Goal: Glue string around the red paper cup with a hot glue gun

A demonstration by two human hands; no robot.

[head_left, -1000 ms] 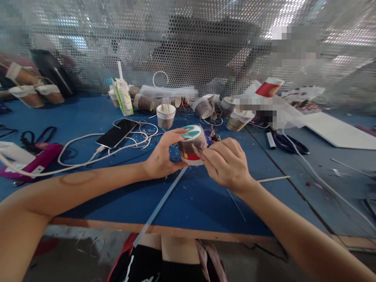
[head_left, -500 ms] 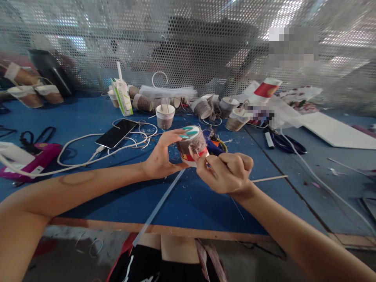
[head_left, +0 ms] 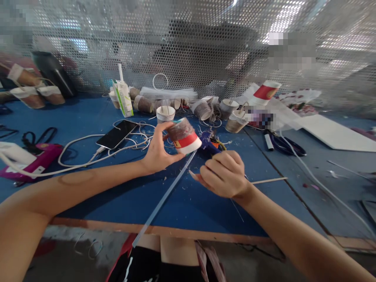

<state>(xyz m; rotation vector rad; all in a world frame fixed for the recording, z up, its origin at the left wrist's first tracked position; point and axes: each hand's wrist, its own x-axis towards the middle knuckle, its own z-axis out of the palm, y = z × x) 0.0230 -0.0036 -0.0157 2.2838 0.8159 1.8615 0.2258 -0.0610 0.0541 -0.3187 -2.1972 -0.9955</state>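
My left hand (head_left: 160,150) grips a paper cup (head_left: 186,141), which is tilted with its white rim toward the lower right. Grey-brown thread is wound around the base end of the cup, and a red printed band shows near the rim. My right hand (head_left: 225,174) is curled closed just right of the cup, not touching it; whether a thread is between its fingers I cannot make out. Behind that hand lies a blue glue gun (head_left: 209,145), partly hidden. A long translucent glue stick (head_left: 164,197) runs from beside the cup past the table's front edge.
A phone (head_left: 116,134) with a white cable lies on the left, near a purple device (head_left: 47,156). Several wrapped cups, one being an upright cup (head_left: 166,113), and a drink carton (head_left: 125,100) stand at the back. Scissors (head_left: 286,143) and a white board (head_left: 337,133) lie right.
My left hand has turned the cup, so its red band and white rim now face more toward me. My right hand has drawn away from the cup, slightly down.
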